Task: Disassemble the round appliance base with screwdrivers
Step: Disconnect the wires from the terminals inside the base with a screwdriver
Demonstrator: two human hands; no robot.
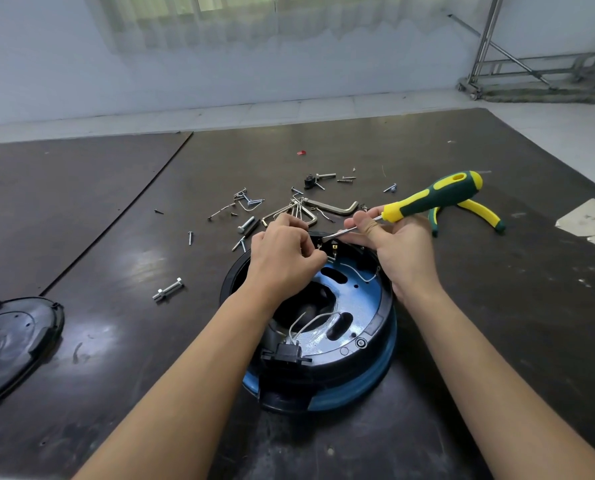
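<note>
Nearest, the round appliance base (365, 375) sits open side up on the dark table (116, 237). As an open shell it holds a blue slotted plate (354, 299), a black connector block (285, 353) at its near rim and thin white wires (311, 320) looping up from that block. At the far rim the left hand (282, 251) is curled, its fingertips pinching a small dark fitting (316, 233); what exactly it is I cannot tell. The right hand (400, 244) pinches the shaft of the green-and-yellow screwdriver (434, 197) between thumb and fingers, tip at that fitting. The step looks like prying or unscrewing it, so the choked-up grip suits fine control. Keep the tip seated, lever gently, and spare the wires. Beyond, nothing collects the hardware: loose screws (247, 202), a bolt (167, 289) and hex keys (334, 207) lie scattered on the table, with pliers (479, 213) to the right and a black cover (12, 337) off to the left.
</note>
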